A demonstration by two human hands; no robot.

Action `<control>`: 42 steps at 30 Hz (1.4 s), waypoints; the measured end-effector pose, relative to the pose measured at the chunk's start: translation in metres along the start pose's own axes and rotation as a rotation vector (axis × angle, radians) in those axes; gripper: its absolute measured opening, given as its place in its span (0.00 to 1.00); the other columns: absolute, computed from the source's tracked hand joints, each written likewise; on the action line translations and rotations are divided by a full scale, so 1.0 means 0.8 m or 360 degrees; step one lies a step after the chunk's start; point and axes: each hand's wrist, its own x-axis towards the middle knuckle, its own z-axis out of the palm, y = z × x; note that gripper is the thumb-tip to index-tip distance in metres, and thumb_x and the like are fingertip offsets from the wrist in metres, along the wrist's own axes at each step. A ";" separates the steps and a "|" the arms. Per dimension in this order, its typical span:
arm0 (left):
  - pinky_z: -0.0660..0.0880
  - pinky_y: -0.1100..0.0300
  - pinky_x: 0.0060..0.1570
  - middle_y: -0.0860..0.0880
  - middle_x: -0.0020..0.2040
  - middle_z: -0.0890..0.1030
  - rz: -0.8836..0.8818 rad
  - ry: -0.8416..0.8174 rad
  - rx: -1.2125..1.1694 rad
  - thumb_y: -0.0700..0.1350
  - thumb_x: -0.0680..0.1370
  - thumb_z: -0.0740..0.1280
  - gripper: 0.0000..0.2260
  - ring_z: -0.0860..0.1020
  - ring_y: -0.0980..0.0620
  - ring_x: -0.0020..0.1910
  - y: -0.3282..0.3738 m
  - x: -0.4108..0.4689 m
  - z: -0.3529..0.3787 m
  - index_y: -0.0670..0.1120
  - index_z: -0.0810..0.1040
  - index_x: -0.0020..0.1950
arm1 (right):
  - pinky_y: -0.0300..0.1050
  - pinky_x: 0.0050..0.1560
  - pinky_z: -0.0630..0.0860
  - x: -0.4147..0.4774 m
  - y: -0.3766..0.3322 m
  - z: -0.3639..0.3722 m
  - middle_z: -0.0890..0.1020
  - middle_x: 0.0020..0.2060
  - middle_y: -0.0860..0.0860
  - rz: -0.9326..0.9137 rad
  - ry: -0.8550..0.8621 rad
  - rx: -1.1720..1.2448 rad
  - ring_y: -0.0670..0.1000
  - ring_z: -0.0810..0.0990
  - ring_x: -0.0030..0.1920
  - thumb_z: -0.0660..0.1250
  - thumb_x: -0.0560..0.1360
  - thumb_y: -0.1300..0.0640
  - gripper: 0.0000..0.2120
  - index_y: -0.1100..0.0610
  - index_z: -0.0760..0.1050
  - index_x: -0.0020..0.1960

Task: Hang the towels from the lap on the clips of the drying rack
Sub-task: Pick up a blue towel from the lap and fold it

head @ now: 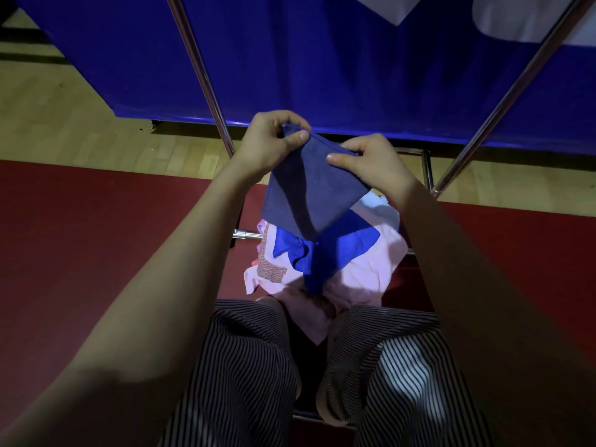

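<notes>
A dark blue towel (309, 191) hangs in front of me, held up by its top edge. My left hand (271, 140) pinches the top left corner between thumb and fingers. My right hand (371, 159) pinches the same edge a little to the right. Below it, on my lap, lies a heap of towels: a bright blue one (325, 250) on top of a pink one (361, 275) with a patterned patch. Two metal legs of the drying rack (203, 75) rise on either side of my hands, the right leg (503, 104) slanting outward. No clips are in view.
A large blue cloth panel (322, 59) stands just behind the rack. The floor is pale wood (64, 124) with a dark red mat (80, 237) under me. My striped trouser legs (245, 366) fill the bottom of the view.
</notes>
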 end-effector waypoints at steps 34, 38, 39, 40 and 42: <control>0.72 0.68 0.41 0.53 0.37 0.79 0.0067 0.0132 -0.0135 0.41 0.72 0.70 0.07 0.74 0.66 0.34 0.022 -0.004 0.047 0.40 0.81 0.48 | 0.41 0.27 0.79 0.022 -0.014 -0.022 0.79 0.37 0.57 0.0754 0.0191 0.1551 0.47 0.81 0.28 0.57 0.81 0.60 0.11 0.64 0.71 0.42; 0.74 0.67 0.43 0.51 0.39 0.81 -0.0010 0.0057 -0.0404 0.39 0.74 0.69 0.07 0.76 0.64 0.36 0.029 -0.010 0.050 0.41 0.81 0.52 | 0.47 0.28 0.80 0.013 -0.033 -0.033 0.82 0.31 0.63 0.0843 0.0048 0.1945 0.56 0.83 0.30 0.49 0.82 0.49 0.25 0.71 0.71 0.47; 0.74 0.68 0.43 0.53 0.39 0.81 -0.0027 0.0025 -0.0455 0.39 0.75 0.69 0.07 0.76 0.64 0.37 0.030 -0.011 0.050 0.42 0.80 0.52 | 0.48 0.30 0.80 0.012 -0.036 -0.035 0.82 0.36 0.65 0.0846 -0.0016 0.1937 0.58 0.84 0.35 0.47 0.81 0.45 0.30 0.73 0.70 0.51; 0.74 0.69 0.43 0.56 0.38 0.81 -0.0051 -0.0018 -0.0493 0.39 0.75 0.69 0.07 0.76 0.65 0.37 0.031 -0.011 0.051 0.42 0.80 0.52 | 0.48 0.32 0.80 0.011 -0.037 -0.037 0.81 0.44 0.67 0.0850 -0.0044 0.1910 0.59 0.83 0.43 0.45 0.81 0.42 0.34 0.75 0.69 0.56; 0.73 0.71 0.42 0.59 0.36 0.81 -0.0103 -0.0105 -0.0498 0.39 0.75 0.69 0.06 0.75 0.67 0.35 0.032 -0.013 0.054 0.43 0.79 0.52 | 0.48 0.34 0.80 0.014 -0.039 -0.037 0.76 0.57 0.69 0.0863 -0.0037 0.1868 0.61 0.79 0.55 0.43 0.80 0.39 0.39 0.76 0.65 0.62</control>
